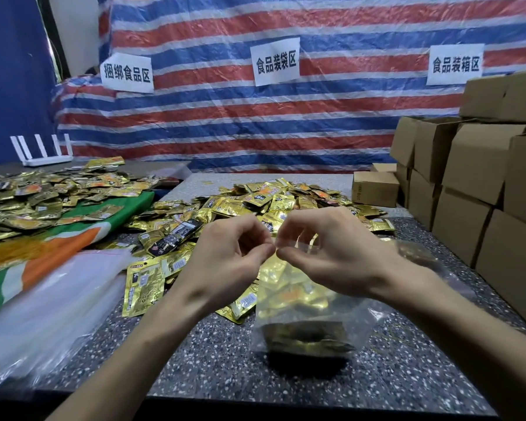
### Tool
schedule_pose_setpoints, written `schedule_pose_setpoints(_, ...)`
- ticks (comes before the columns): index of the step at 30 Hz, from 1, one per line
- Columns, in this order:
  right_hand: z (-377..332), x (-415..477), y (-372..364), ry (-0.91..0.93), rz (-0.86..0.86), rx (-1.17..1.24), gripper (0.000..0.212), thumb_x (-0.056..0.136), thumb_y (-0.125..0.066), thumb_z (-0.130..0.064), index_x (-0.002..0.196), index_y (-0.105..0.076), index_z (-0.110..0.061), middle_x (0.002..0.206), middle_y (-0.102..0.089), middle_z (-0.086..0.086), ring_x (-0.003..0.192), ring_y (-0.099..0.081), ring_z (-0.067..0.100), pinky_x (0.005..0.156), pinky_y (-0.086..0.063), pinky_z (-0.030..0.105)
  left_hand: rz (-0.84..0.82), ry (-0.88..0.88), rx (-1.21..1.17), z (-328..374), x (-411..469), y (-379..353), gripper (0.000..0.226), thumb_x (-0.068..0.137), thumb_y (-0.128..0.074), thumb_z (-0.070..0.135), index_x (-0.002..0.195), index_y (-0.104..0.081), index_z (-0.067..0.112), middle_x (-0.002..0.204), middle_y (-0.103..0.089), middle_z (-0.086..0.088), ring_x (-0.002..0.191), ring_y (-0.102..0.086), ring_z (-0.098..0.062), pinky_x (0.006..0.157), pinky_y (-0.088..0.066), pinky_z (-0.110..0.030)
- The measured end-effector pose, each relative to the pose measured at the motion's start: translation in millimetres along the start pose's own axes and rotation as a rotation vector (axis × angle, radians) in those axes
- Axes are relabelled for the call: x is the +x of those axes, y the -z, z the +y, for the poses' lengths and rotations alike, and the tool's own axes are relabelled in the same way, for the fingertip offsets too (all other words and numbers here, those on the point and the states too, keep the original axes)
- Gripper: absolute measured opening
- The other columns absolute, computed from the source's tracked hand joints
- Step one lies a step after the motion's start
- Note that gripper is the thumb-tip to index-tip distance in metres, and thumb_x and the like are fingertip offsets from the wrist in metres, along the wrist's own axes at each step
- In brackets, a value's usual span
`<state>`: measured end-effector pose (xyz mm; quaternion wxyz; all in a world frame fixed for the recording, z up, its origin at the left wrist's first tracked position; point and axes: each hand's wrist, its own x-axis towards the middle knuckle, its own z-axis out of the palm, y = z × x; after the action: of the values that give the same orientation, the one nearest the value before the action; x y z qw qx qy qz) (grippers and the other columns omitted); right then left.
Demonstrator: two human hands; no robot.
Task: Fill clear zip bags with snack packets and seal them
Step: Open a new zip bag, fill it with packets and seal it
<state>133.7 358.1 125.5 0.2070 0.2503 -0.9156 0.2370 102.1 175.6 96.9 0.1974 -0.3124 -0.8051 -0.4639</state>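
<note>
Because the clear zip bag (304, 317) is thin, soft film with a load of gold snack packets (289, 296) sagging in its lower half, it will likely crumple and slip if taken by the body. The stiffer zip strip (298, 243) along the mouth looks like the sound place to hold it. Both are there now: the left grip (225, 256) and the right grip (331, 253) each pinch the top edge between thumb and forefinger, their fingertips nearly meeting at mid-mouth. The bag hangs upright just in front of the person, its base at or just above the speckled surface (213, 360); I cannot tell which. Nor can I tell whether the zip is pressed closed, as the film there is clear and blurred. By its bulge, the bag seems light but bottom-heavy, so it should hang straight. Single packets look flat, glossy and slick.

Counted:
- One bag is held, with two grips on it.
- Two heaps of loose packets lie out, both past counting: the middle heap (274, 199) and the left heap (37, 192), which sits on a green and orange cloth (82, 235).
- One dark packet (176, 235) lies among the gold.
- One pile of empty clear bags (52, 302) is there, its number unreadable.
- Three paper signs (275, 60) hang on the striped tarp (255, 123).
- One white router (44, 151) stands at the back.
- Cardboard boxes (468, 174) are stacked at right, partly cut off.
- One small box (375, 188) stands apart.
</note>
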Motion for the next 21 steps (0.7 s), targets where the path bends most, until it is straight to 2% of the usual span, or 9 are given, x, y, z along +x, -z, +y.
schedule_pose_setpoints(5, -1, 0, 0, -0.011, -0.02, -0.028, 0.004, 0.09, -0.068, -0.034, 0.087, -0.068, -0.03, 0.08, -0.067, -0.014, 0.075, -0.059, 0.008, 0.068, -0.053, 0.036, -0.01, -0.004, -0.021, -2, -2, -1, 0.018, 0.085, -0.074, 0.007, 0.074, -0.066, 0.02, 0.067, -0.066, 0.002, 0.062, -0.06, -0.013, 0.059, -0.048, -0.03)
schedule_pose_setpoints(9, 0, -1, 0, 0.02, -0.024, -0.127, 0.004, 0.093, -0.063, -0.035, 0.094, -0.065, -0.032, 0.079, -0.056, -0.018, 0.076, -0.053, 0.011, 0.073, -0.051, 0.039, -0.054, -0.007, -0.097, -5, -3, 0, 0.014, 0.088, -0.072, 0.012, 0.078, -0.066, 0.021, 0.07, -0.066, 0.002, 0.066, -0.062, -0.016, 0.061, -0.05, -0.03)
schedule_pose_setpoints(11, 0, -2, 1, 0.049, -0.017, -0.148, 0.004, 0.092, -0.063, -0.034, 0.094, -0.065, -0.031, 0.08, -0.054, -0.018, 0.079, -0.054, 0.014, 0.072, -0.051, 0.041, -0.128, -0.058, -0.056, -7, -4, 1, 0.01, 0.091, -0.065, 0.025, 0.083, -0.065, 0.018, 0.07, -0.064, -0.002, 0.066, -0.059, -0.021, 0.06, -0.049, -0.036)
schedule_pose_setpoints(14, 2, -3, 2, 0.055, -0.008, -0.129, 0.004, 0.092, -0.063, -0.033, 0.094, -0.066, -0.031, 0.082, -0.058, -0.016, 0.08, -0.058, 0.015, 0.072, -0.052, 0.042, -0.235, -0.127, 0.046, -10, -4, 2, 0.024, 0.095, -0.051, 0.034, 0.087, -0.063, 0.016, 0.07, -0.061, -0.004, 0.066, -0.056, -0.025, 0.062, -0.044, -0.048)
schedule_pose_setpoints(18, 4, -5, 6, 0.045, -0.04, -0.112, 0.006, 0.093, -0.06, -0.039, 0.093, -0.064, -0.034, 0.085, -0.063, -0.016, 0.082, -0.058, 0.011, 0.072, -0.052, 0.042, -0.237, -0.153, -0.057, -16, -3, 0, 0.022, 0.096, -0.054, 0.028, 0.081, -0.064, 0.016, 0.067, -0.062, 0.002, 0.062, -0.058, -0.017, 0.058, -0.047, -0.042)
schedule_pose_setpoints(21, 5, -7, 7, 0.036, -0.029, -0.121, 0.012, 0.093, -0.058, -0.043, 0.094, -0.065, -0.034, 0.088, -0.066, -0.015, 0.084, -0.059, 0.011, 0.073, -0.052, 0.042, -0.165, -0.098, -0.163, -22, -4, -9, 0.022, 0.095, -0.056, 0.024, 0.079, -0.067, 0.013, 0.064, -0.06, -0.001, 0.059, -0.055, -0.014, 0.054, -0.043, -0.035)
